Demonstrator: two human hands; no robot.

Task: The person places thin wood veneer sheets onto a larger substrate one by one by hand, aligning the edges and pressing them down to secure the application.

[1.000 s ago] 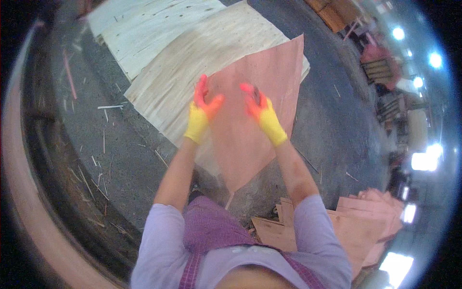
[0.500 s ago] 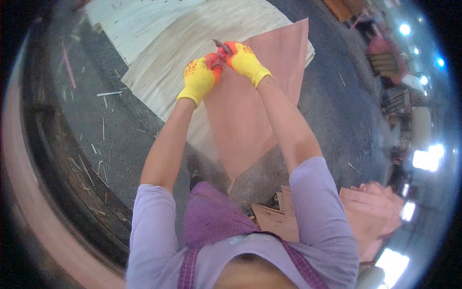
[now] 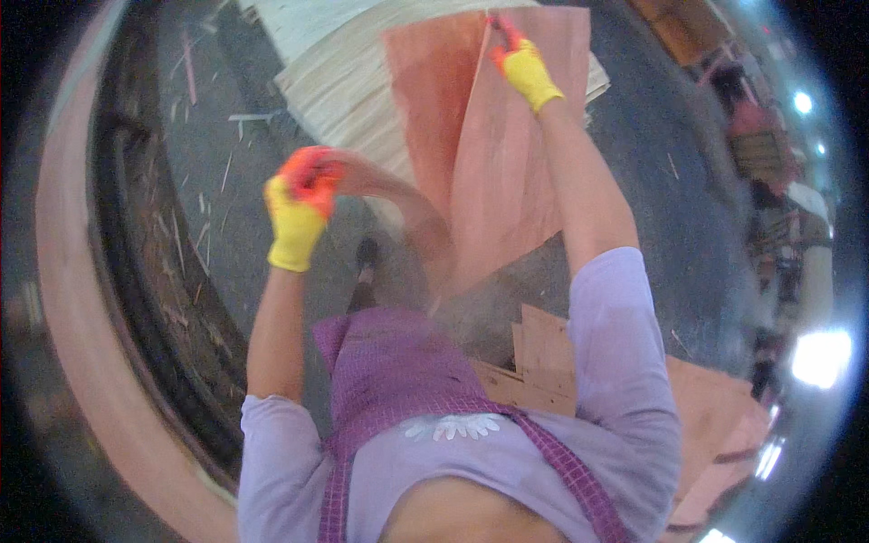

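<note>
A thin reddish wood veneer sheet (image 3: 516,172) lies in front of me, with a crease or split running down it from the top edge. My right hand (image 3: 523,68), in a yellow and orange glove, is closed at that top edge. Something dark shows by its fingertips, too small to name. Off to the left, my gloved left hand (image 3: 303,208) grips the end of a curved reddish veneer strip (image 3: 385,184). Motion blurs this strip, which bends down toward the sheet's lower tip; whether it is still joined there I cannot tell.
Pale veneer sheets (image 3: 339,95) lie beneath and beyond the reddish one. Thin wood slivers (image 3: 226,172) litter the dark floor at left, beside a long pale ledge (image 3: 68,271). Stacked wood sheets (image 3: 715,407) and smaller pieces (image 3: 543,362) are near my right side.
My hands were together over the sheet and are now wide apart. The left has swung down and left with the strip; the right has moved up and right to the sheet's top edge.
</note>
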